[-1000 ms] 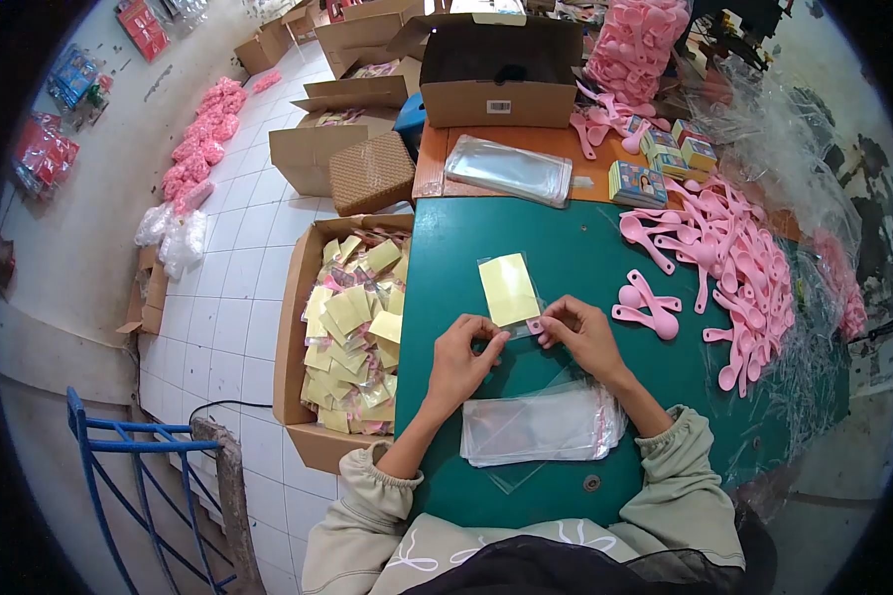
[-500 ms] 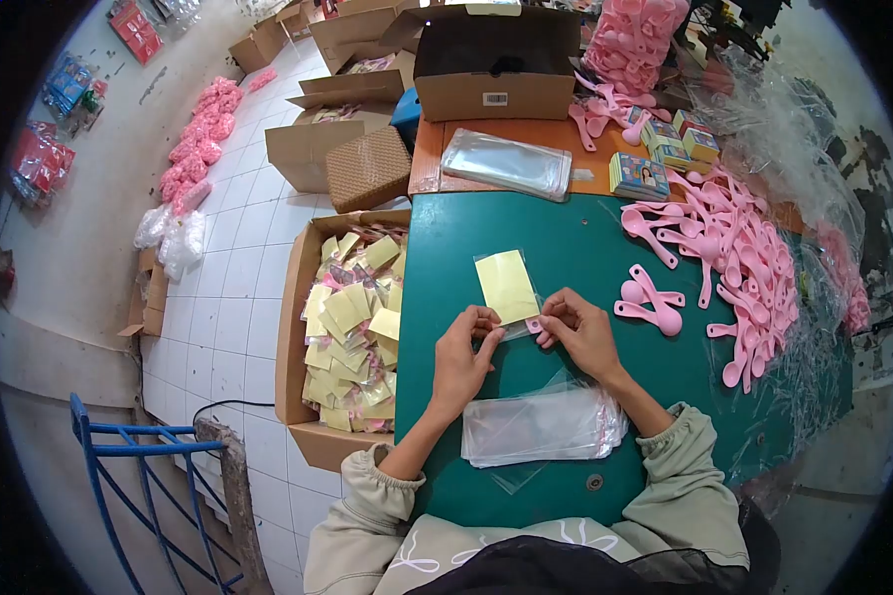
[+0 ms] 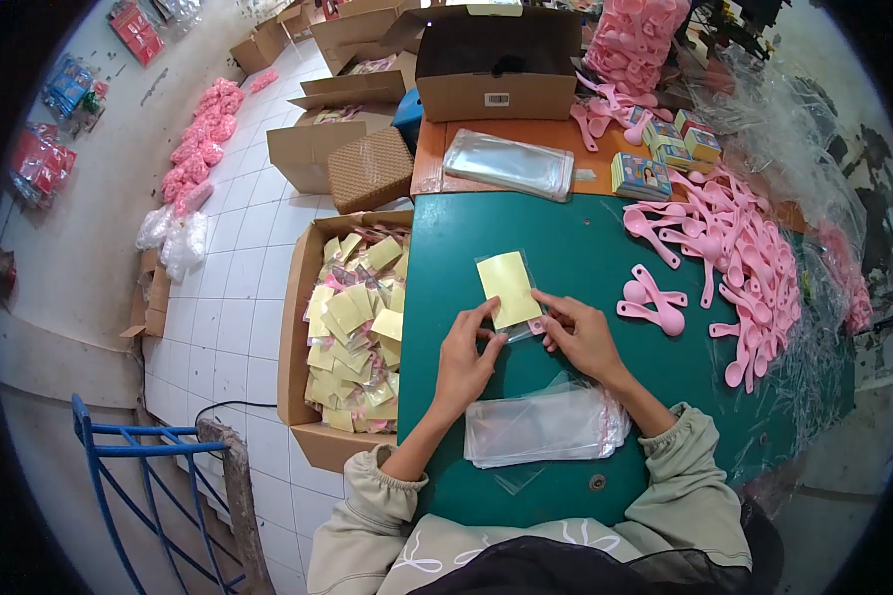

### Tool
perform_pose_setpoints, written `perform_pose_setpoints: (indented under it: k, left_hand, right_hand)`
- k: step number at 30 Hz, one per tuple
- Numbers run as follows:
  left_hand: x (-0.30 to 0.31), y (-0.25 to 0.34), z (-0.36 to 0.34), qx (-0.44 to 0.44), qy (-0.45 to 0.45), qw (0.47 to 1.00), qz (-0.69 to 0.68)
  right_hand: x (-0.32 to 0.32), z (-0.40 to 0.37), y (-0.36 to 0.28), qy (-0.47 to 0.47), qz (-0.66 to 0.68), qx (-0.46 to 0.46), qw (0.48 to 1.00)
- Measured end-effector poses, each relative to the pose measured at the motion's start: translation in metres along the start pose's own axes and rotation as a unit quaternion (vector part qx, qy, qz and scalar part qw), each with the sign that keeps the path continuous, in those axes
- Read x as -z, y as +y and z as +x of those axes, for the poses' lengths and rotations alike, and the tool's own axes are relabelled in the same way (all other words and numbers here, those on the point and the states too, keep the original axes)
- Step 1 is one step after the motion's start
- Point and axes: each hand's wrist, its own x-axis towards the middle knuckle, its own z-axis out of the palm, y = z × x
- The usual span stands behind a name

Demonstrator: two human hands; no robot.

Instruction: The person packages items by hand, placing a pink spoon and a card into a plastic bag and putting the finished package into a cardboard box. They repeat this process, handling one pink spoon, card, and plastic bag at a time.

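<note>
A clear plastic bag [image 3: 509, 283] lies at the middle of the green table, with a pale yellow card inside and a bit of pink showing at its lower right corner. My left hand [image 3: 468, 355] pinches the bag's lower left edge. On the opposite side, my right hand [image 3: 578, 335] has its fingers closed on the lower right edge, the index finger along the card. Below both hands sits a stack of clear plastic bags [image 3: 536, 428]. A small group of pink spoons [image 3: 655, 302] rests to the right of my right hand.
Left of the table [image 3: 446, 297], a carton [image 3: 306, 288] holds many packed bags with yellow cards. A large heap of pink spoons [image 3: 739, 258] spreads on the right. Card stacks [image 3: 640, 177], more clear bags [image 3: 511, 164] and an open cardboard box [image 3: 496, 97] stand at the back.
Both hands have shifted their fingers slightly up along the bag's sides. My right index finger now reaches higher beside the card. The bag stays in nearly the same place.
</note>
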Motion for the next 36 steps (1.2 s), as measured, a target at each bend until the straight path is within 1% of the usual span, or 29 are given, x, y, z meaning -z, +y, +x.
perform_pose_setpoints:
  k: [2, 5, 7, 8, 9, 10, 11, 12, 13, 14, 15, 16, 17, 18, 19, 20, 21, 22, 24, 26, 27, 29, 30, 33, 36]
  left_hand:
    - [0.001, -0.002, 0.000, -0.015, -0.002, 1.000, -0.004]
    - [0.008, 0.000, -0.001, 0.020, -0.019, 0.998, -0.059]
    - [0.028, -0.003, -0.003, 0.043, -0.015, 0.994, -0.102]
    - [0.043, -0.008, -0.005, 0.009, 0.017, 0.997, -0.071]
    - [0.063, -0.013, -0.008, 0.009, 0.042, 0.997, -0.065]
    - [0.085, -0.019, -0.012, 0.009, 0.067, 0.996, -0.058]
    - [0.106, -0.029, -0.015, 0.014, 0.095, 0.990, -0.108]
    - [0.132, -0.038, -0.018, 0.016, 0.099, 0.995, -0.006]
    - [0.152, -0.050, -0.020, -0.001, 0.140, 0.969, 0.201]
    - [0.166, -0.054, -0.022, -0.053, 0.187, 0.906, 0.376]
    - [0.165, -0.045, -0.022, -0.041, 0.203, 0.907, 0.367]
    - [0.163, -0.024, -0.020, -0.030, 0.220, 0.907, 0.359]
    - [0.157, -0.001, -0.016, -0.020, 0.236, 0.906, 0.349]
    - [0.139, 0.023, -0.013, -0.008, 0.187, 0.956, 0.226]
    - [0.114, 0.038, -0.008, -0.015, 0.110, 0.984, 0.137]
    - [0.082, 0.049, -0.012, -0.062, 0.056, 0.983, 0.162]
    - [0.049, 0.050, -0.015, -0.106, -0.018, 0.978, 0.176]
    - [0.020, 0.060, -0.023, -0.096, -0.093, 0.963, 0.234]
    - [-0.020, 0.055, -0.030, -0.142, -0.137, 0.931, 0.307]
    - [-0.033, 0.039, -0.027, -0.167, -0.136, 0.944, 0.250]
    - [-0.037, 0.032, -0.026, -0.178, -0.136, 0.949, 0.223]
    - [-0.033, 0.022, -0.018, -0.133, -0.170, 0.971, 0.103]
    - [-0.029, 0.020, -0.014, -0.109, -0.186, 0.975, 0.044]
    - [-0.021, 0.020, -0.010, -0.002, -0.201, 0.976, -0.084]
    - [-0.017, 0.020, -0.007, 0.066, -0.199, 0.947, -0.242]
  right_hand:
    - [0.000, 0.001, -0.006, -0.003, -0.063, 0.012, 0.998]
    - [0.004, 0.002, -0.003, -0.016, -0.033, -0.001, 0.999]
    - [0.026, 0.005, -0.007, -0.029, -0.027, -0.009, 0.999]
    - [0.043, 0.006, -0.009, -0.035, -0.025, -0.015, 0.999]
    - [0.064, 0.006, -0.013, 0.002, -0.152, 0.052, 0.987]
    - [0.084, 0.005, -0.014, 0.038, -0.276, 0.118, 0.953]
    - [0.101, 0.004, -0.009, 0.069, -0.313, 0.088, 0.943]
    - [0.112, 0.002, -0.005, 0.100, -0.348, 0.056, 0.931]
    - [0.117, 0.001, -0.002, 0.105, -0.391, 0.040, 0.913]
    - [0.120, 0.001, -0.001, 0.110, -0.433, 0.025, 0.894]
    - [0.123, 0.002, 0.001, 0.115, -0.473, 0.010, 0.873]
    - [0.128, 0.004, 0.008, 0.106, -0.451, 0.042, 0.885]
    - [0.126, 0.004, 0.007, 0.110, -0.450, 0.053, 0.885]
    - [0.126, 0.004, 0.004, 0.112, -0.450, 0.064, 0.883]
    - [0.125, 0.003, 0.001, 0.114, -0.452, 0.077, 0.881]
    - [0.127, 0.004, 0.004, 0.110, -0.473, 0.065, 0.872]
    - [0.131, 0.004, 0.011, 0.107, -0.493, 0.053, 0.861]
    - [0.135, 0.004, 0.014, 0.105, -0.515, 0.041, 0.850]
    - [0.129, -0.003, -0.022, 0.135, -0.459, 0.046, 0.877]
    - [0.128, -0.012, -0.050, 0.169, -0.408, 0.062, 0.895]
    - [0.124, -0.017, -0.062, 0.174, -0.365, 0.072, 0.912]
    - [0.114, -0.026, -0.085, 0.181, -0.269, 0.093, 0.942]
    - [0.112, -0.028, -0.088, 0.163, -0.243, 0.099, 0.951]
    - [0.095, -0.029, -0.092, 0.134, -0.110, 0.065, 0.983]
    - [0.089, -0.028, -0.096, 0.110, -0.115, 0.059, 0.985]
